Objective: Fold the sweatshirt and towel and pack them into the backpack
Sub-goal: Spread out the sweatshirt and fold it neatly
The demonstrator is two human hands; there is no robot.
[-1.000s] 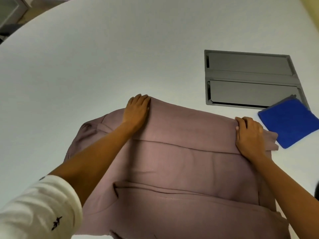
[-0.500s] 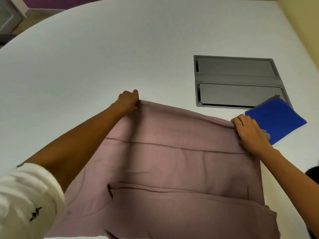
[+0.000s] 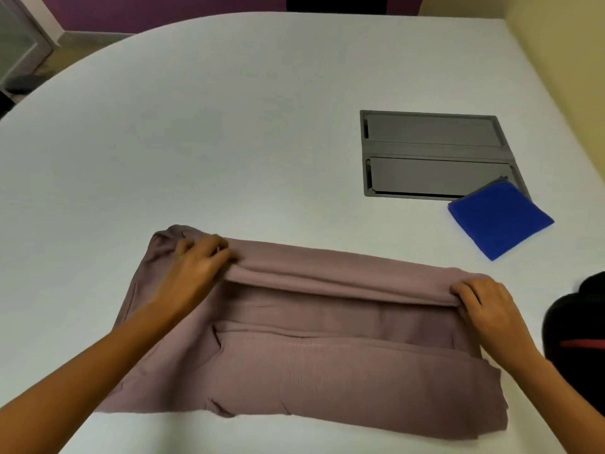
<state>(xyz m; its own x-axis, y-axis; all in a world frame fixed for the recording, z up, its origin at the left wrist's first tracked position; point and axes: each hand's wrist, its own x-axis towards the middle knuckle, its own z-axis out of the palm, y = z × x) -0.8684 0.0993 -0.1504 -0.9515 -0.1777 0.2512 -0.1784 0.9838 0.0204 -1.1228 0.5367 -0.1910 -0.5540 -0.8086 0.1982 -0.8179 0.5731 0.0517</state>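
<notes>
Sweatshirt (image 3: 327, 371) first: it is a dusty pink one, and it lies flat and wide on the white table (image 3: 229, 126), close to the person. Its near edge sits by the table's front edge. Its far edge is rolled over toward the person, so it makes a long soft fold from one side to the other.

Both bare arms reach out over the cloth. The left hand (image 3: 199, 267) is at the left end of the fold. Its fingers are curled shut around the rolled cloth. The right hand (image 3: 487, 306) is at the right end of the fold. Its fingers are bent over the cloth too, and they pinch the edge tight.

Just to the right of the right arm is a black bag (image 3: 576, 339) with a thin red stripe. Only part of it shows at the picture's edge.

Farther back on the right lies a blue towel (image 3: 501, 221). It is folded into a neat square and lies apart from the sweatshirt. One corner of it rests on a grey metal panel (image 3: 435, 155) that is set into the table top. The panel has two long flaps.
</notes>
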